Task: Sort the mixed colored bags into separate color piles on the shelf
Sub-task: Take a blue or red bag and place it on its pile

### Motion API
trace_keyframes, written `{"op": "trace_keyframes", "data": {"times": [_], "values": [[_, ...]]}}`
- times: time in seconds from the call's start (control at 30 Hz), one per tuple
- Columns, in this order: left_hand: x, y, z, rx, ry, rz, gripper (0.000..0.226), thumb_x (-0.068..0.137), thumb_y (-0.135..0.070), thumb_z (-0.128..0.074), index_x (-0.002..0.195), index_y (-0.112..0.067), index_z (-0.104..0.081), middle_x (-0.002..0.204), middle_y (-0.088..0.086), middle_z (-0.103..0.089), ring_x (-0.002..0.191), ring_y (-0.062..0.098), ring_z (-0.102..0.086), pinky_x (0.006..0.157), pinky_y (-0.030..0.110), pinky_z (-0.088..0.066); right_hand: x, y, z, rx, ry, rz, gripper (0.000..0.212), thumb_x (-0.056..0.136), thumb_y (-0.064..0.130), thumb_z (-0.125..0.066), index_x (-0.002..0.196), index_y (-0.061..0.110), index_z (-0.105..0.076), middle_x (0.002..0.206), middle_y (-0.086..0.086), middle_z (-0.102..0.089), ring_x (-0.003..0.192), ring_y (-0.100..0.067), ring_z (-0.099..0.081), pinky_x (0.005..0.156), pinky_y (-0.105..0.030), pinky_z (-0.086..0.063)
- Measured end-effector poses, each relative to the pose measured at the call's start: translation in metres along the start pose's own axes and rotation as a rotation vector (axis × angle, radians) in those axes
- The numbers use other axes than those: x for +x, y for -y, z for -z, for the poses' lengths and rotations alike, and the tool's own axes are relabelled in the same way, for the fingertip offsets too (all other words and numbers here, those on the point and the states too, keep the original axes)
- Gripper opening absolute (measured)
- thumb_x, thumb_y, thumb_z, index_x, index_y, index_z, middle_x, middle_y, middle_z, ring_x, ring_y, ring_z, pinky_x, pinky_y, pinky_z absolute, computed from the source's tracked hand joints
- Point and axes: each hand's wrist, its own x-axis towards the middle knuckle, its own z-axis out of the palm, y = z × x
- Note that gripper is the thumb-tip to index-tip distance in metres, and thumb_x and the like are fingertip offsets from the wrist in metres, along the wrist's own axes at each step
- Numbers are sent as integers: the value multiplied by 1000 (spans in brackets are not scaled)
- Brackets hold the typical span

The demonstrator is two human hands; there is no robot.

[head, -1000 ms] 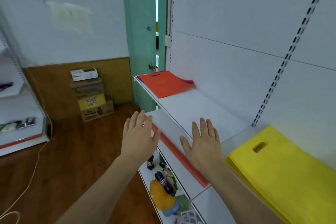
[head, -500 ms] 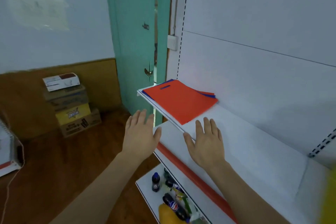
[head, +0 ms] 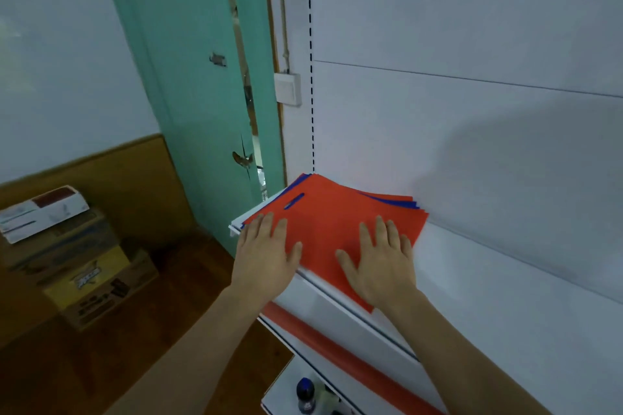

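- Nearest, 6 o'clock: lower shelf (head: 337, 391) with a dark-capped bottle (head: 305, 394); no bags visible on it.
- Just above it, a red strip (head: 337, 350) runs along the shelf front. Not part of the sort.
- Centre: left hand (head: 266, 256) and right hand (head: 381, 263) both flat, fingers straight, grip released, nothing held. Right palm lies on the pile's near corner; left hand sits at the pile's 9 o'clock edge, fingertips on the red sheet.
- Beyond the hands, 12 o'clock: mixed pile of bags (head: 330, 212) on the upper shelf (head: 488, 280), against the back panel. Red bag on top; blue edges (head: 394, 202) poke out at the far-right and far-left corners, so red and blue are interleaved.
- Progress, judged: this pile is unsorted. No separate red or blue stack in view; the shelf toward 3 o'clock is bare where visible.
- Left to do: peel bags off one by one, split by colour. How many are in the pile can't be told.
- Far left, 9 o'clock: stacked cartons (head: 67, 263) on the floor, irrelevant.
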Motion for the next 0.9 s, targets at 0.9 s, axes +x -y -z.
{"op": "trace_keyframes", "data": {"times": [0.9], "values": [[84, 20, -60, -69, 160, -573, 97, 90, -80, 0, 160, -25, -39, 170, 3, -33, 159, 31, -19, 129, 56, -11, -32, 34, 9, 93, -283, -655, 51, 98, 27, -62, 147, 16, -55, 133, -9, -64, 121, -35, -56, 100, -47, -49]]}}
